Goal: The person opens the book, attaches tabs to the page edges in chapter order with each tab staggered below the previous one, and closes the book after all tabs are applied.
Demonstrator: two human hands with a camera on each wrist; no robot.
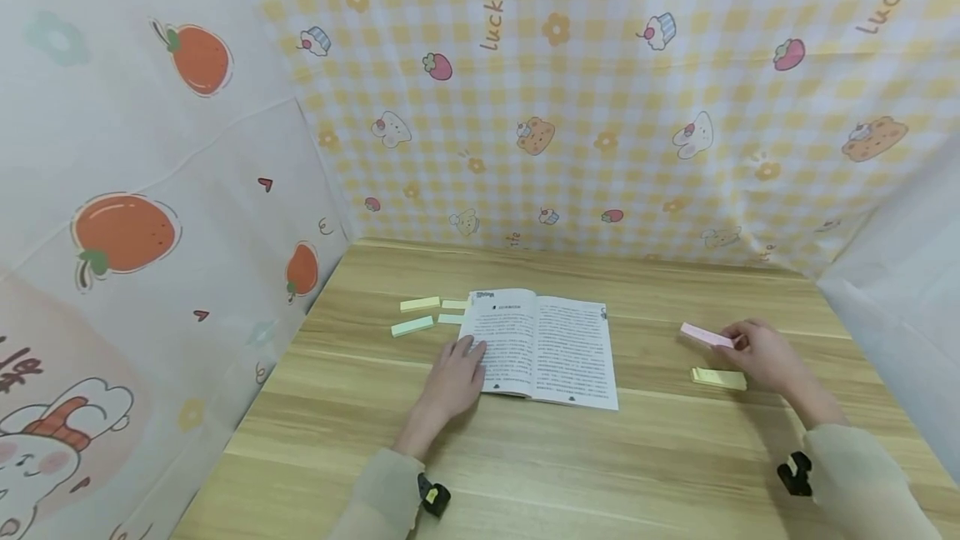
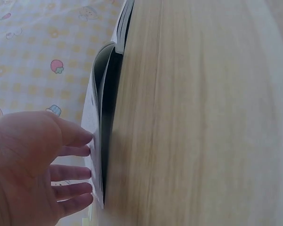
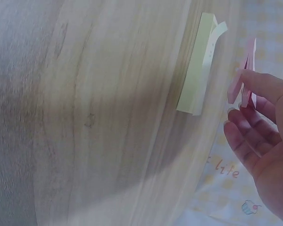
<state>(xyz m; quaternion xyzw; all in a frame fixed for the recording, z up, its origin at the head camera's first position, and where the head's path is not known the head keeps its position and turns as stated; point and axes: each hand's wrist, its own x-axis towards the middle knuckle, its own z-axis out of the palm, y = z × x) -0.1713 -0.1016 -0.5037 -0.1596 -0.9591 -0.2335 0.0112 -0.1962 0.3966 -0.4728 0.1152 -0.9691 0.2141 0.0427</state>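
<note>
Right hand (image 1: 763, 355) pinches one pink pad (image 1: 703, 335) (one yellow pad (image 1: 720, 379) nearby); left hand (image 1: 452, 375), outstretched, touches one book (image 1: 573, 348)

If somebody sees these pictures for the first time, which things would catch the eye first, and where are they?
Probably the yellow checkered cloth, hanging behind the wooden table. Next would come the open book near the table's middle, with the left hand touching its left page. At the right, the right hand pinches a pink paper pad, just beyond a yellow pad.
</note>
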